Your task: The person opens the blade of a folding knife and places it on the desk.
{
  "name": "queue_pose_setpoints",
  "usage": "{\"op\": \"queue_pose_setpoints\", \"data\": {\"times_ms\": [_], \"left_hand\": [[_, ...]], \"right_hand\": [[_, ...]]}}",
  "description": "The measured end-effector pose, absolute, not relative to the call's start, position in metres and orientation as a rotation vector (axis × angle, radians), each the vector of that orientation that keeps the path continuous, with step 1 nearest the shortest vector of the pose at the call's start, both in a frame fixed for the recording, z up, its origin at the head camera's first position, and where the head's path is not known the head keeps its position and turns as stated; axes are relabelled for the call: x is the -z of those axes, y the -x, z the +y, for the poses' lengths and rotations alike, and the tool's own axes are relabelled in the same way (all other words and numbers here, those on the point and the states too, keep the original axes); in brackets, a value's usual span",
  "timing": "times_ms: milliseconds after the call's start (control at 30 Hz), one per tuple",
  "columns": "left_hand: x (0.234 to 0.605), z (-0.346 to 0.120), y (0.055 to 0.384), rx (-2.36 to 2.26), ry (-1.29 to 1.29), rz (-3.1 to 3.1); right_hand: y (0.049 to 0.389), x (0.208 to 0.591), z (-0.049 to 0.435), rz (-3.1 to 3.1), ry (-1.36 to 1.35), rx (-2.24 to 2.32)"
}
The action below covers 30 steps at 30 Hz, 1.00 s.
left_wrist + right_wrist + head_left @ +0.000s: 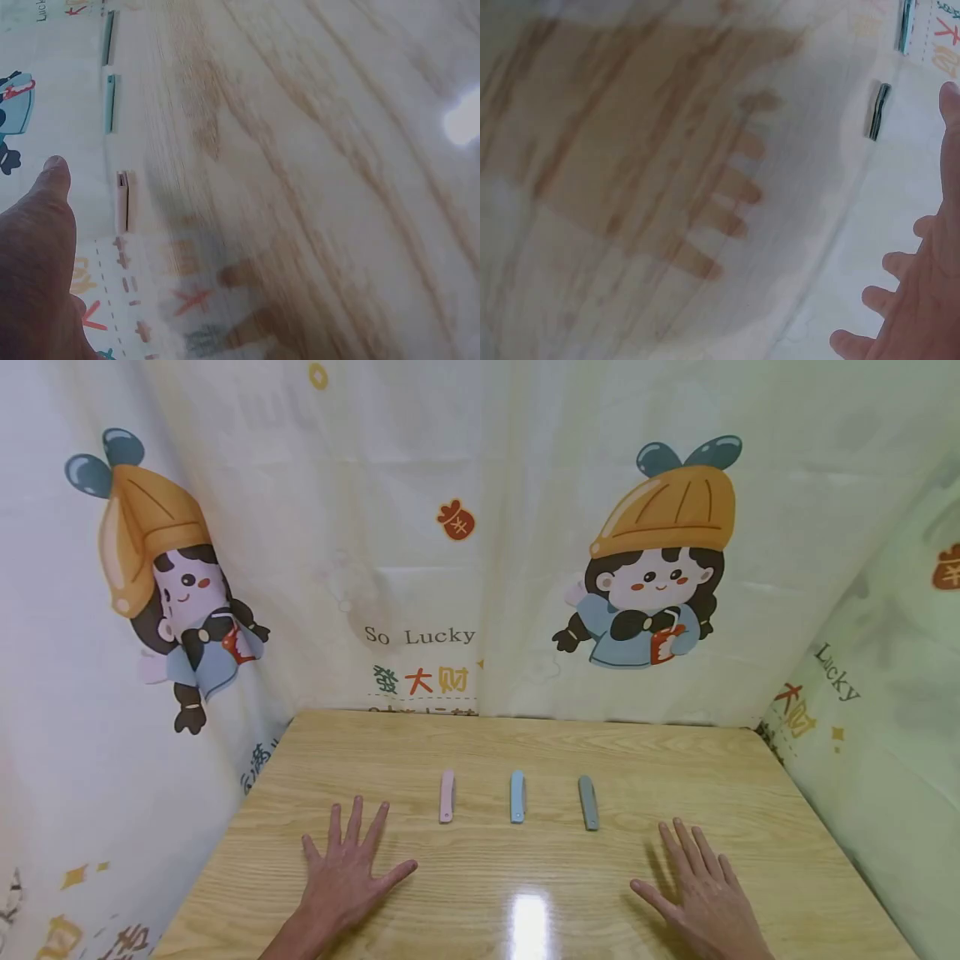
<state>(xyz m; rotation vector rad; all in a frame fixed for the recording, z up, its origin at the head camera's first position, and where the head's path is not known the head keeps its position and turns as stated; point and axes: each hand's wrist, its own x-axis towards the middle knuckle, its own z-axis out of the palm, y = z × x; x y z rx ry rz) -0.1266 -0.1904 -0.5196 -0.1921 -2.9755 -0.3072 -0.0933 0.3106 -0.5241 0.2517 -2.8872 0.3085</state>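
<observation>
Three slim folded tools, one pink, one blue and one gray-green, lie in a spaced row across the middle of a wood-grain table, short of its far edge, where a printed curtain hangs. Their lengths run roughly from the far edge toward the near side; the gray-green one's far end tips slightly toward the left edge. The gaps appear meant to keep each piece easy to tell apart and pick up singly. A person's left hand, fingers and thumb spread wide, is toward the table's left edge, nearest the pink tool; the right hand, fingers extended and thumb held out, is toward the right edge, nearest the gray-green. Both are empty, apart from the tools.
</observation>
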Motion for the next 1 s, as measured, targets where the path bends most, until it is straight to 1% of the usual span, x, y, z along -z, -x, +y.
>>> {"op": "queue_pose_setpoints", "data": {"times_ms": [400,600,733,867,1000], "left_hand": [[0.523,-0.185,0.132,0.364,0.176,-2.971],[0.521,-0.175,0.143,0.433,0.163,-2.955],[0.519,-0.168,0.151,0.454,0.193,-2.918],[0.517,-0.158,0.158,0.492,0.259,-2.827],[0.519,-0.147,0.167,0.618,0.243,-2.771]], "right_hand": [[0.101,0.519,0.294,-2.754,-0.333,-0.397],[0.103,0.512,0.281,-2.676,-0.373,-0.45],[0.103,0.512,0.269,-2.568,-0.455,-0.489],[0.102,0.513,0.251,-2.481,-0.514,-0.603],[0.101,0.509,0.23,-2.586,-0.438,-0.814]]}}
